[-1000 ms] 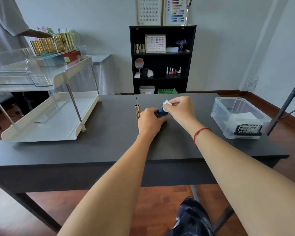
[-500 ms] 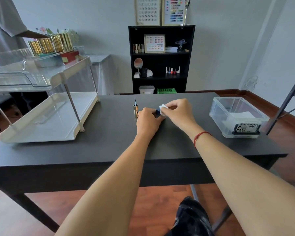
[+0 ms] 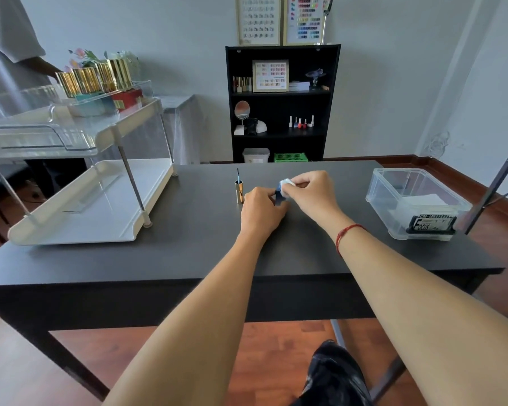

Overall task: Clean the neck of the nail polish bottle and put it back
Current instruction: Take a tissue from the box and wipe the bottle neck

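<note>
A dark blue nail polish bottle (image 3: 279,197) stands on the black table (image 3: 206,253), mostly hidden by my fingers. My left hand (image 3: 261,210) grips its body. My right hand (image 3: 313,194) pinches a small white cotton pad (image 3: 285,183) against the top of the bottle. The bottle's gold cap (image 3: 239,192) stands upside down on the table just left of my left hand, its brush pointing up.
A white two-tier rack (image 3: 79,212) takes up the table's left side, with gold-capped bottles (image 3: 94,79) on its upper tier. A clear plastic box (image 3: 414,203) sits at the right. A person stands at the far left behind the rack. A black shelf is against the back wall.
Both hands stay together on the bottle; my right hand with the pad has shifted slightly at the bottle's top. The view has tilted a little. The cap has not moved.
</note>
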Demonstrator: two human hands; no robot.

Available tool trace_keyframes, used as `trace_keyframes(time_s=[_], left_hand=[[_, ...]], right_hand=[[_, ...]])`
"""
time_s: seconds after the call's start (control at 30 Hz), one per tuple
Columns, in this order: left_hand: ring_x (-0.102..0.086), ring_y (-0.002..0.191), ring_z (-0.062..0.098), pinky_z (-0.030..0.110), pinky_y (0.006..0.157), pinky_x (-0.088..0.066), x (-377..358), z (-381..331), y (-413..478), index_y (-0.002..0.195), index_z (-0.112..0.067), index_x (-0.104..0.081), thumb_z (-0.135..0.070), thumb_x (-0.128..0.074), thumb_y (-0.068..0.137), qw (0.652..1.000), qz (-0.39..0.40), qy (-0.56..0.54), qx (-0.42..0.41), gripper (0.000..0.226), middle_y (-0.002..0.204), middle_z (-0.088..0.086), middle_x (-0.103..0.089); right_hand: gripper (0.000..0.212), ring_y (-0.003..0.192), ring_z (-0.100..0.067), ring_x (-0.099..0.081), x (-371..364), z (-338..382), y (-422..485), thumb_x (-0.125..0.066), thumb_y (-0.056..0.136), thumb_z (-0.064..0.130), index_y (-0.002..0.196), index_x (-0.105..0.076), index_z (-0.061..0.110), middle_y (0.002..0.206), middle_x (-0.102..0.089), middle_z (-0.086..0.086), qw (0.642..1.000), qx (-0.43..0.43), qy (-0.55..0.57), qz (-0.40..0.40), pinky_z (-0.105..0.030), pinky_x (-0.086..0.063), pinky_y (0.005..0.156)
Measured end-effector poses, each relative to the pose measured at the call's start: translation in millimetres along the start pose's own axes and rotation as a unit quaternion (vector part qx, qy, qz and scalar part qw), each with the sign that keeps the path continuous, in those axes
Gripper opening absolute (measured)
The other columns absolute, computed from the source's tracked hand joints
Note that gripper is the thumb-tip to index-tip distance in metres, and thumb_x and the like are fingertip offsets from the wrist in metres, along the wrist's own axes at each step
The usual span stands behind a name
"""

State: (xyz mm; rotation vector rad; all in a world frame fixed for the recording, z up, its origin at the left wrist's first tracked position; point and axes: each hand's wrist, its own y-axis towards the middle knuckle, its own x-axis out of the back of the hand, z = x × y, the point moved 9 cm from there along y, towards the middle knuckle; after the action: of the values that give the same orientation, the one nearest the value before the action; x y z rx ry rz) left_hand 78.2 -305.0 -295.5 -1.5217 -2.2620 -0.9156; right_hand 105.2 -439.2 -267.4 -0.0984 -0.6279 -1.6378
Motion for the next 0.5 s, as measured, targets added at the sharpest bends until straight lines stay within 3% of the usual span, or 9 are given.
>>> trace_keyframes(time_s=[0.13, 0.23, 0.3, 0.4, 0.5], left_hand=[[-0.051, 0.056, 0.014, 0.025, 0.053, -0.044, 0.9, 2.1, 2.8, 0.099, -0.010, -0.074, -0.022, -0.069, 0.085, 1.000, -0.004, -0.001, 0.001, 0.019, 0.069, 0.007, -0.064], [-0.060, 0.079, 0.017, 0.031, 0.073, -0.053, 0.2, 8.5, 1.8, 0.112, -0.010, -0.065, -0.032, -0.074, 0.081, 0.999, -0.006, -0.005, 0.033, 0.039, 0.087, 0.003, -0.066], [-0.058, 0.093, 0.017, 0.031, 0.082, -0.049, -2.3, 9.8, 2.1, 0.125, -0.013, -0.054, -0.039, -0.073, 0.080, 0.999, 0.006, 0.019, 0.041, 0.056, 0.094, -0.003, -0.060], [-0.053, 0.115, 0.025, 0.039, 0.101, -0.041, -10.3, 6.5, 5.3, 0.145, -0.016, -0.034, -0.042, -0.062, 0.083, 0.994, 0.044, 0.093, 0.035, 0.073, 0.117, 0.004, -0.058], [-0.053, 0.116, 0.029, 0.040, 0.101, -0.036, -14.5, 3.8, 5.6, 0.139, -0.020, -0.043, -0.040, -0.054, 0.088, 0.989, 0.063, 0.133, 0.032, 0.056, 0.121, 0.009, -0.055]], right_hand=[[0.009, 0.064, -0.004, -0.060, -1.4, -0.7, -0.6, -0.073, 0.076, 0.018, 0.082, -0.077, 0.012, 0.068, -0.067, 0.005, 1.000, 0.003, -0.003, 0.030, -0.017, -0.044, 0.054], [0.009, 0.069, -0.007, -0.062, 5.2, -3.8, 1.6, -0.071, 0.076, 0.020, 0.077, -0.076, 0.013, 0.072, -0.070, 0.003, 1.000, 0.001, 0.011, 0.030, -0.017, -0.047, 0.057], [0.011, 0.067, -0.005, -0.060, 13.3, -6.7, 3.1, -0.070, 0.078, 0.022, 0.071, -0.073, 0.014, 0.069, -0.067, 0.008, 1.000, -0.006, 0.029, 0.006, -0.015, -0.045, 0.057], [0.013, 0.065, -0.004, -0.058, 16.0, -7.8, 4.8, -0.069, 0.082, 0.025, 0.072, -0.072, 0.018, 0.067, -0.064, 0.012, 1.000, -0.005, 0.030, 0.007, -0.014, -0.043, 0.056], [0.015, 0.071, -0.003, -0.059, 13.3, -5.6, 7.3, -0.068, 0.084, 0.025, 0.088, -0.075, 0.013, 0.075, -0.067, 0.009, 1.000, -0.001, 0.023, 0.019, -0.014, -0.042, 0.057]])
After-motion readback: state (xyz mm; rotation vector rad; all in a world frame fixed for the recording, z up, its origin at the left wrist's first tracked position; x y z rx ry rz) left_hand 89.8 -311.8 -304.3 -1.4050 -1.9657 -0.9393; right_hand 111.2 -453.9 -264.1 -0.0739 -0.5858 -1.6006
